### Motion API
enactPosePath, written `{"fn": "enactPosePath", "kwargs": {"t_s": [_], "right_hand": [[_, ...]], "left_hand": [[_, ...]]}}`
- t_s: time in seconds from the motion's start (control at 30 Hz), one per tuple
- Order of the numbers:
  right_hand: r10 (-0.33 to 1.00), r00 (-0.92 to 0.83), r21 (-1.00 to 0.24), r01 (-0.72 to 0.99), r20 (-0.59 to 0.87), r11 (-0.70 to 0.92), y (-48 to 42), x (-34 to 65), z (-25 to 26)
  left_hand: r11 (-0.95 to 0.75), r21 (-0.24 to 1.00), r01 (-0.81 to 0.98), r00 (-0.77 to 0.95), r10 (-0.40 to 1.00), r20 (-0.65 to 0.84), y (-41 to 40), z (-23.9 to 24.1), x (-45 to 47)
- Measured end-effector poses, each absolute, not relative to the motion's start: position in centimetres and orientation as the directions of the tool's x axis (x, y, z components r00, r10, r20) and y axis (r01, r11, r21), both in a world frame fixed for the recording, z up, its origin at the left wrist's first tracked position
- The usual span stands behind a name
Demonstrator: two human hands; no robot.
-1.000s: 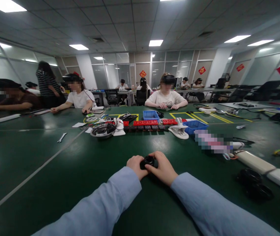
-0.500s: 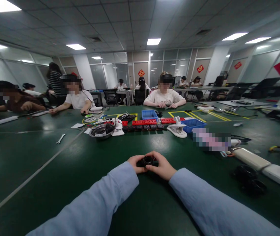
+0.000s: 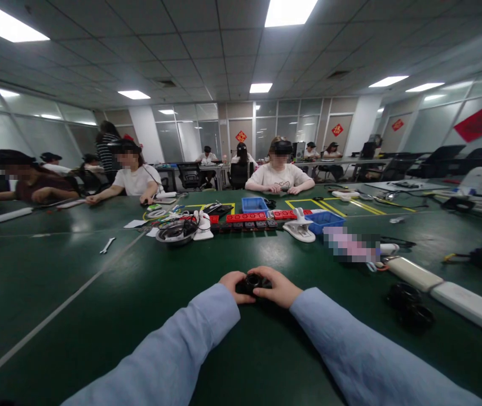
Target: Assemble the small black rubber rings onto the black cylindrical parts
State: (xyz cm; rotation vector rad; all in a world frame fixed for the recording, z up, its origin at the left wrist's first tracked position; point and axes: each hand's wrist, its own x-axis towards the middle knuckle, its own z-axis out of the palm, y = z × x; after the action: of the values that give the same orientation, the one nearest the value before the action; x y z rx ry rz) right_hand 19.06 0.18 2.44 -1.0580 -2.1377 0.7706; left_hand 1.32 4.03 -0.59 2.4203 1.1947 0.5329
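Note:
Between my two hands is a small black part with a round, ring-like opening on top, a black ringed part (image 3: 252,281). My left hand (image 3: 232,286) is closed on its left side, with the thumb at the near edge. From the right, my right hand (image 3: 282,289) grips it too, fingers over the far side and thumb in front. My fingers cover much of the part, and its exact kind cannot be made out. It is held just above or on the green table (image 3: 173,361); I cannot tell which.
Similar black round parts (image 3: 410,307) lie at the right, beside a long white bar (image 3: 469,307). Ahead are a red strip (image 3: 247,216), blue trays (image 3: 325,221), a white clamp (image 3: 300,228) and a bowl of cables (image 3: 176,231). A wrench (image 3: 107,245) lies left. A person (image 3: 281,172) sits opposite.
The camera has tilted up slightly and turned, so table items on the right appear further left. Both hands keep hold of the black ringed part, with the right fingers shifted slightly.

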Motion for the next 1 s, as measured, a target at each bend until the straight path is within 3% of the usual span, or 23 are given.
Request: {"fn": "enactPosePath", "kwargs": {"t_s": [0.23,0.47,0.57,0.73,0.87,1.0], "right_hand": [[0.898,-0.312,-0.658,0.612,0.31,0.439,-0.6,18.2,2.1],[0.895,-0.097,-0.504,0.798,0.435,0.331,-1.3,16.6,1.8],[0.899,-0.165,-0.559,0.733,0.405,0.386,-0.9,17.1,1.8],[0.881,-0.324,-0.643,0.602,0.345,0.473,0.1,18.5,2.1],[0.85,-0.44,-0.69,0.52,0.289,0.504,0.5,19.2,2.3],[0.815,-0.503,-0.651,0.522,0.288,0.552,0.5,19.3,2.7]], "left_hand": [[-0.422,0.368,0.829,0.38,0.907,0.184,1.7,0.4,2.6],[-0.262,0.294,0.919,0.211,0.958,0.194,0.7,0.6,4.0],[-0.349,0.341,0.873,0.295,0.934,0.2,1.5,0.5,3.3],[-0.593,0.514,0.62,0.589,0.784,0.194,3.5,0.6,1.3],[-0.646,0.504,0.574,0.658,0.73,0.186,4.3,0.3,0.9],[-0.639,0.499,0.585,0.649,0.738,0.185,4.3,0.1,1.0]]}}
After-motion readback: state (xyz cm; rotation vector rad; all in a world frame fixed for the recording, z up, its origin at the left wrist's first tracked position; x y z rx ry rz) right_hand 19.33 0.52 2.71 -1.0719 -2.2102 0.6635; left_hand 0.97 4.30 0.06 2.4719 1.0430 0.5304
